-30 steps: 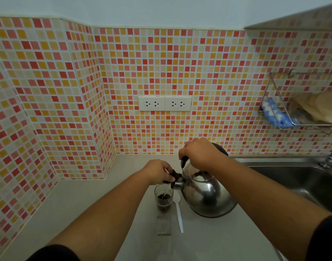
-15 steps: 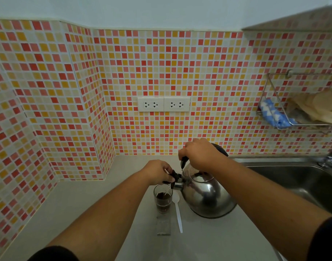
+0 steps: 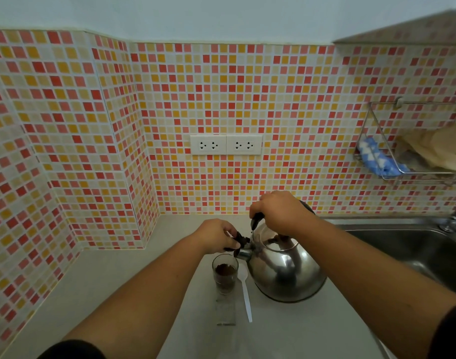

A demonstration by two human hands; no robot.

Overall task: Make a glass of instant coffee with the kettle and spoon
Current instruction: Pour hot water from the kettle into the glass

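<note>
No text, label, brand, number or sign can be read anywhere in the view. The steel kettle (image 3: 284,270) under the right hand (image 3: 281,212) carries no legible mark. The glass (image 3: 225,273) below the left hand (image 3: 216,235) is plain. The 2 white wall sockets (image 3: 226,144) above both hands show only their pin holes, no print.

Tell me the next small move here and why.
Probably set the kettle down flat and pick up the white spoon to stir. The glass already holds dark coffee, no stream shows at the spout, and the spoon lies unused on the counter between glass and kettle.
</note>
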